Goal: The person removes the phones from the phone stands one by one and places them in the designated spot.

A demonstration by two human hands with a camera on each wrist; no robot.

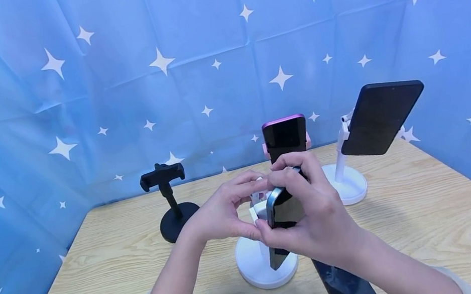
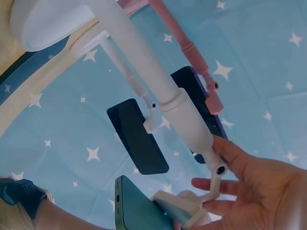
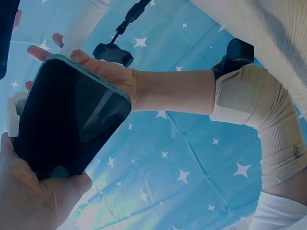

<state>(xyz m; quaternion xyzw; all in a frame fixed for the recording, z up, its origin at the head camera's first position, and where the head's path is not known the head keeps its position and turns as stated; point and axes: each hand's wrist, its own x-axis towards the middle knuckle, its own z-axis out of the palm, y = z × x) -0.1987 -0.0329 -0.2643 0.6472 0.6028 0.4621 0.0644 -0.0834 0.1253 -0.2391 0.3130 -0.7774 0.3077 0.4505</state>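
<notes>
A phone (image 1: 288,207) with a dark screen and blue-green frame sits at the clamp of a white phone stand (image 1: 253,266), tilted. My right hand (image 1: 318,211) grips this phone, thumb on the near edge and fingers over the far one. The right wrist view shows the phone's screen (image 3: 72,115) face on, with a white clamp end at its left edge. My left hand (image 1: 230,206) holds the stand's head from the left, thumb below and fingers above. In the left wrist view its fingers reach around the jointed neck (image 2: 216,179), below the ribbed collar.
An unloaded black phone stand (image 1: 174,212) is at the back left. Behind my hands, a pink stand carries a purple-edged phone (image 1: 286,134). Another white stand (image 1: 346,186) at the right bears a large black phone (image 1: 382,117). A dark glossy flat thing (image 1: 344,283) lies near the front edge.
</notes>
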